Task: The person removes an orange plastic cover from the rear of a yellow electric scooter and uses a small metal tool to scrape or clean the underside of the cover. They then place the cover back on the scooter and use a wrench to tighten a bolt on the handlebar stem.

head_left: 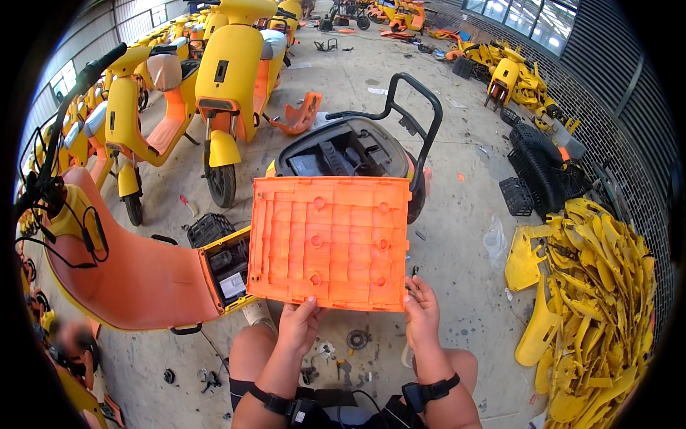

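Both my hands hold up a flat orange plastic panel (pixel 350 222), its ribbed face with round bosses toward me. My left hand (pixel 299 327) grips its bottom edge left of middle, thumb on the face. My right hand (pixel 421 314) grips the bottom right corner; a small dark item by those fingers is too small to make out. Behind the panel is an open dark seat compartment (pixel 343 149) with a bent black rail (pixel 429 107). At left lies a scooter body with a salmon footboard (pixel 128 264) and an open battery box (pixel 227 268) holding dark parts.
Yellow scooters (pixel 227 68) crowd the back left. Piled yellow body panels (pixel 586 300) fill the right side, below black plastic baskets (pixel 536 171). Another yellow pile (pixel 525 79) lines the brick wall. A clear plastic bag (pixel 495 239), a black grate (pixel 211 225) and small parts lie on the concrete floor (pixel 464 272).
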### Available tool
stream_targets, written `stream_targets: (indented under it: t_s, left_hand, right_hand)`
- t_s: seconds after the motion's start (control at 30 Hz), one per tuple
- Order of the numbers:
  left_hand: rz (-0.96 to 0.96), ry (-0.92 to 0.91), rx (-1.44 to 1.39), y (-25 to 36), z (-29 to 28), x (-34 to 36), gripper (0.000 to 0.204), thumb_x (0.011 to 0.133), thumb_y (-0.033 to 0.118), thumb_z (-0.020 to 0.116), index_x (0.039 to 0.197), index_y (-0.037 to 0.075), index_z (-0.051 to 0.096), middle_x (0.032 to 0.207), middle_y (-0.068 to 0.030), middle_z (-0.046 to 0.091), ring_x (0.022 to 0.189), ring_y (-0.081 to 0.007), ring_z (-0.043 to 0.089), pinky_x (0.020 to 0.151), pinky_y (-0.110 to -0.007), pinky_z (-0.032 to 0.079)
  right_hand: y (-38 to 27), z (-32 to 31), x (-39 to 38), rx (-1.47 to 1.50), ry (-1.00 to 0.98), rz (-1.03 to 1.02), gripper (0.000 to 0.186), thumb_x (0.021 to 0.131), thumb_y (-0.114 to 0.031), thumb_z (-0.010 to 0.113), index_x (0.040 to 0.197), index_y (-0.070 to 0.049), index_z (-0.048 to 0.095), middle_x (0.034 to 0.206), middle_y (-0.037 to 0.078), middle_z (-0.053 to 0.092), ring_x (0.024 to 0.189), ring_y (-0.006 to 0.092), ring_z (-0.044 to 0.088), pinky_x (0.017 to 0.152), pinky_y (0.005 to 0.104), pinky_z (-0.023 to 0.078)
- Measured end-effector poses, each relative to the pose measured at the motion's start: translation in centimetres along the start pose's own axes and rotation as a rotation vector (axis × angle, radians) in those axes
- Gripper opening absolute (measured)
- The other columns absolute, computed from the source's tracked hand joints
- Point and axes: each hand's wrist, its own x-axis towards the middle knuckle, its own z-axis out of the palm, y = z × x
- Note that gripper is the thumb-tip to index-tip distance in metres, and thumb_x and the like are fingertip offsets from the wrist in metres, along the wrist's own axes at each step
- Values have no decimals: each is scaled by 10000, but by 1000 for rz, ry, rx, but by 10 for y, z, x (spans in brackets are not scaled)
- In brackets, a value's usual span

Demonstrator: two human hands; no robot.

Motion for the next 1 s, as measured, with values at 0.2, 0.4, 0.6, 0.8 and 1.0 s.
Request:
stream_targets:
  t_s: [0.2, 0.4, 0.6, 0.8, 1.0]
  left_hand:
    - [-12, 25, 24, -6, -7, 0, 364, 970, 97, 631, 1319, 99, 525, 1232, -65, 666, 1097, -215, 668, 953, -395, 548]
    - [-18, 33, 23, -12, -7, 3, 359, 974, 113, 635, 1317, 96, 528, 1239, -67, 664, 1090, -212, 668, 951, -393, 544]
    - [-32, 33, 45, -11, -4, 3, 365, 985, 120, 622, 1331, 83, 510, 1252, -69, 654, 1124, -217, 650, 969, -406, 524]
    - [115, 240, 98, -8, 19, 3, 562, 974, 94, 641, 1421, 136, 304, 1409, -87, 504, 1223, -228, 580, 975, -414, 501]
    - [171, 374, 141, -16, 10, 21, 795, 861, 3, 757, 1404, 126, 191, 1454, -127, 385, 1315, -274, 473, 1024, -466, 466]
  right_hand:
    - [0, -4, -2, 25, 1, -4, 465, 961, 36, 539, 1416, -4, 454, 1455, 176, 513, 1168, 173, 603, 984, 296, 494]
    - [-1, -2, -1, 12, 29, 16, 506, 961, 38, 545, 1450, 4, 420, 1484, 193, 484, 1205, 178, 578, 1029, 320, 472]
    - [10, -10, 2, -54, 4, -29, 539, 954, 59, 546, 1469, 6, 398, 1511, 196, 458, 1202, 170, 565, 1024, 308, 461]
    - [12, -5, 0, -162, 32, -27, 528, 947, 88, 527, 1453, 5, 404, 1506, 191, 468, 1177, 156, 574, 990, 286, 469]
    - [25, -1, 0, -234, 41, -79, 503, 942, 122, 493, 1426, 9, 412, 1471, 181, 500, 1147, 156, 600, 976, 276, 480]
